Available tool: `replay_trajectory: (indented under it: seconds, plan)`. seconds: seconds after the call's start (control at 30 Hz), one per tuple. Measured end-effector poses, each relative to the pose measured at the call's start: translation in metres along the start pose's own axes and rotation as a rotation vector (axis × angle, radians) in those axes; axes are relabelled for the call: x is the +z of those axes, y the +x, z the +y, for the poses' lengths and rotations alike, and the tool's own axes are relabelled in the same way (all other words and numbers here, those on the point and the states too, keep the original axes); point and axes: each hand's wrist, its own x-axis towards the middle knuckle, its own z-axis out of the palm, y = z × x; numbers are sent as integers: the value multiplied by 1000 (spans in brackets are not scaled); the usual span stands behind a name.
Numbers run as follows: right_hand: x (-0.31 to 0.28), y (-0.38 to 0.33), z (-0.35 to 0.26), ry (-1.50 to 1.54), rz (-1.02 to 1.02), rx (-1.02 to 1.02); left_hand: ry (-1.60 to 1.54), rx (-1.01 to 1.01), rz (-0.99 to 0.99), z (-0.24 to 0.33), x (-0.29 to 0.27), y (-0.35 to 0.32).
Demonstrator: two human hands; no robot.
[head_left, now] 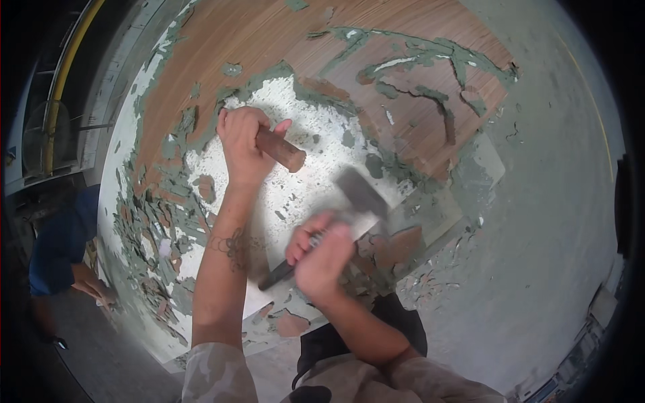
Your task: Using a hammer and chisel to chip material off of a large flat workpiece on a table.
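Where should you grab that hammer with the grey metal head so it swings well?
Grip the hammer low on its dark handle, far from the heavy grey head, coming from the handle's free end. The right hand wraps it there, probably for more swing, while the left hand holds the brown rod-shaped chisel.

A grey concrete floor (537, 269) spreads across the right and near side, scuffed and dusty. Far and centre lies a brown wood-grain floor covering (269, 40), partly stripped to white mottled screed (316, 134), with grey-green adhesive patches (161, 201) scattered left. A yellow curved rail (64, 80) runs along the far left, in shadow.
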Motion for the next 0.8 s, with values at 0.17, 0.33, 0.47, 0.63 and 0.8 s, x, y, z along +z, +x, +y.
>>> replay_trajectory:
  seconds: [0.17,0.33,0.47,0.63,0.8]
  plan:
    - [13,-8,5,-92,65,-136,17,-60,1,-6,1,-3]
    - [30,2,18,-214,41,77,-28,-79,-35,-15,1,-2]
    - [34,0,19,-94,147,-76,-97,-82,4,-13,1,2]
    - [25,-8,12,-340,79,33,-158,-10,30,-21,-8,-7]
    - [3,-15,-14,-448,63,-90,-425,247,-35,-9,-11,-6]
